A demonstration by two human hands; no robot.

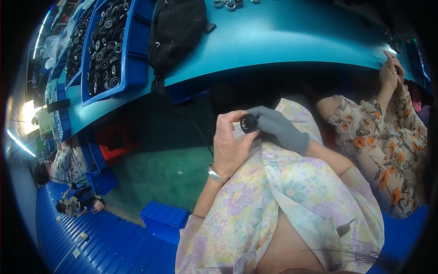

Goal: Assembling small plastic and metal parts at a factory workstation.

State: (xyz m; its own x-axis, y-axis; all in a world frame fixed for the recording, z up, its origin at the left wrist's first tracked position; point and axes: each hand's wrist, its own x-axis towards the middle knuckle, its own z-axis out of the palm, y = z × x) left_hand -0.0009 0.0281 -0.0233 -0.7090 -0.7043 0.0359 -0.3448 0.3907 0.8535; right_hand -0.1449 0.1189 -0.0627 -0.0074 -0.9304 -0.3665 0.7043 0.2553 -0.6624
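Note:
Above my lap, a small black wheel [247, 123] with a shiny hub sits between my two hands. My left hand [229, 142], bare and with a bracelet at the wrist, closes its thumb and fingers round the wheel's left side. From the right, my right hand [281, 129] in a grey glove grips the same wheel with its fingertips. Part of the wheel is hidden behind the fingers.
Across the front runs a blue-green table [273, 39]. On it stand a blue bin [137, 59] full of similar wheels and a black mesh bag [179, 34]. A co-worker's hands [391, 73] are at the right. A blue crate [165, 219] stands on the floor.

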